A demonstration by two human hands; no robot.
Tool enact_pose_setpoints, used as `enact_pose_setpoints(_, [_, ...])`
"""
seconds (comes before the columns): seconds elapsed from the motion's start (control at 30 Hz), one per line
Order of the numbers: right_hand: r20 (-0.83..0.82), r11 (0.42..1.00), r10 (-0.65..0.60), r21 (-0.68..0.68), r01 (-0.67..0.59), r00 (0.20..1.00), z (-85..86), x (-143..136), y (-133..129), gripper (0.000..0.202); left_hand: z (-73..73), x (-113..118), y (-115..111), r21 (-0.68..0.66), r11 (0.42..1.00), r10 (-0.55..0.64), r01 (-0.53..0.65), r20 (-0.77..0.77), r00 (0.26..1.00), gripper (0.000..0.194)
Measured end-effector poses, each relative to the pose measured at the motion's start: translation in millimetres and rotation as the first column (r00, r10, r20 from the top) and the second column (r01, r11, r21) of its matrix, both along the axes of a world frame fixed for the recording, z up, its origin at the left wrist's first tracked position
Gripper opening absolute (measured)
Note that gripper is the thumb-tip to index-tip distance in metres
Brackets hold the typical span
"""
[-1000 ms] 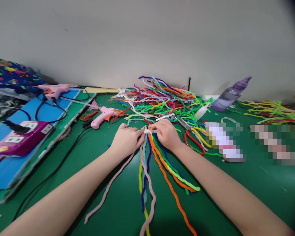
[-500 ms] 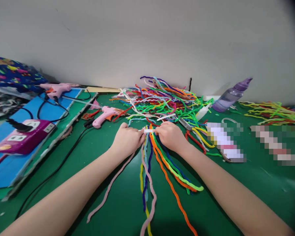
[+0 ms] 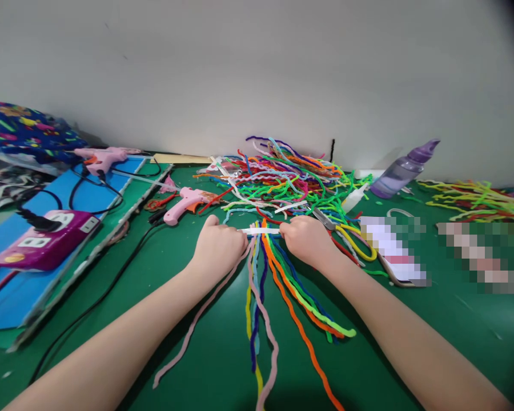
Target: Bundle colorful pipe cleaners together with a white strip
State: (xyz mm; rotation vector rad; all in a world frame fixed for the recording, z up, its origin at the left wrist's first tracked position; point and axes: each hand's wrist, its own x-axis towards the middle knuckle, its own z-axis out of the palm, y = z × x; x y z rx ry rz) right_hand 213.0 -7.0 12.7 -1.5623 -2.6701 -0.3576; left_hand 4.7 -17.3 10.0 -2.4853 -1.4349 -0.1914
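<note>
the fingers of my left hand (image 3: 220, 242) are curled in and clamped on one end of the narrow white flat strip (image 3: 264, 231), and the fingers of my right hand (image 3: 304, 242) pinch its other end, so the strip runs straight between my fists, probably because i am pulling lightly from both sides. it sits in the middle, just above the green tabletop (image 3: 214, 371) or against it; i cannot tell which. the strip crosses the bundle of fuzzy, many-coloured strands near its far end, where the short tips poke out beyond it; that seems to be why the strands gather tightly there and fan out toward me. the long orange fuzzy strand (image 3: 309, 342) and the wavy pale pink fuzzy strand (image 3: 270, 328) reach nearest to my body, lying loose since neither hand grips them below the strip. behind my hands lies the tangled heap of coloured fuzzy strands (image 3: 282, 185), within easy reach, i judge. to my left, the pink plastic glue gun (image 3: 184, 205) rests on its side with its black cord trailing toward me, and beyond that the magenta power strip (image 3: 68, 240) sits on the blue flat board (image 3: 8, 305), off my working space.
</note>
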Motion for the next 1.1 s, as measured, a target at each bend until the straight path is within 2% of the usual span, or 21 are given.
enact_pose_setpoints(0.13, [-0.007,1.0,0.009,0.022,-0.008,1.0,1.1,0,2,0.022,2.6,-3,0,0.05,0.999,0.006,-0.005,-0.029,1.0,0.04])
enact_pose_setpoints(0.23, [-0.154,0.998,0.0,0.06,0.01,0.988,1.0,0,4,0.023,1.7,-1,1,0.107,0.994,-0.002,0.001,0.009,1.0,0.037])
enact_pose_setpoints(0.37, [-0.48,0.995,0.084,-0.005,-0.098,0.873,-4.6,-4,8,0.024,-4.1,6,0,0.071,0.988,-0.147,0.14,0.12,0.982,0.032])
enact_pose_setpoints(0.43, [-0.542,0.987,0.108,-0.044,-0.156,0.834,-10.4,-6,10,0.029,-8.9,9,0,0.007,0.967,-0.251,0.255,0.205,0.946,0.029])
enact_pose_setpoints(0.57, [-0.529,0.986,0.097,-0.062,-0.153,0.843,-22.1,-9,18,0.034,-18.0,11,-2,-0.097,0.891,-0.388,0.444,0.345,0.855,0.037])
enact_pose_setpoints(0.67, [-0.522,0.987,0.096,-0.059,-0.149,0.848,-23.4,-9,25,0.035,-21.8,11,-1,-0.165,0.832,-0.445,0.529,0.37,0.815,0.05])
enact_pose_setpoints(0.73, [-0.523,0.985,0.097,-0.071,-0.156,0.847,-19.5,-11,29,0.032,-23.2,10,-1,-0.194,0.814,-0.458,0.548,0.367,0.81,0.053])
enact_pose_setpoints(0.9, [-0.527,0.973,0.049,-0.165,-0.16,0.848,-3.3,-19,44,0.02,-24.3,10,0,-0.22,0.809,-0.455,0.545,0.351,0.818,0.052])
enact_pose_setpoints(1.1, [-0.482,0.89,0.119,-0.337,-0.309,0.868,14.4,-34,60,0.017,-22.6,10,0,-0.211,0.809,-0.466,0.549,0.339,0.817,0.051])
